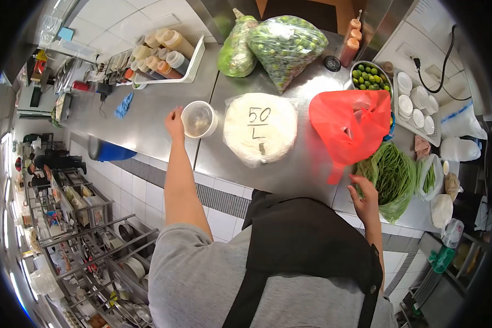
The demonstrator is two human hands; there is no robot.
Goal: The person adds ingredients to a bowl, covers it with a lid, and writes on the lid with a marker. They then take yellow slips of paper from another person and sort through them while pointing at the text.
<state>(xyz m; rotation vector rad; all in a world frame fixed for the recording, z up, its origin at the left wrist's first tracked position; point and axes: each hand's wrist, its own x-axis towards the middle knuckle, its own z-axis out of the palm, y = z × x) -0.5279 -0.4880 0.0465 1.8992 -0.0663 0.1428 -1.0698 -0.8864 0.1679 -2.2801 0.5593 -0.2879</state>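
My left hand (175, 123) is at the left side of a round, clear plastic tub (199, 119), its fingers against the rim. Right of the tub lies a flat bag of something white (261, 129), marked "50 L". A red plastic bag (351, 123) rests farther right on the steel counter. Just below it, near the counter's front edge, my right hand (363, 191) is held with fingers apart and nothing in them. Beside that hand is an open bag of long green beans (388, 177).
Bags of green vegetables (287, 44) lie at the back, near sauce bottles (350, 44) and a bowl of limes (370, 76). A white basket of bottles (198, 57) stands back left, a crate of lidded cups (434, 134) at right. People (57, 162) are far left.
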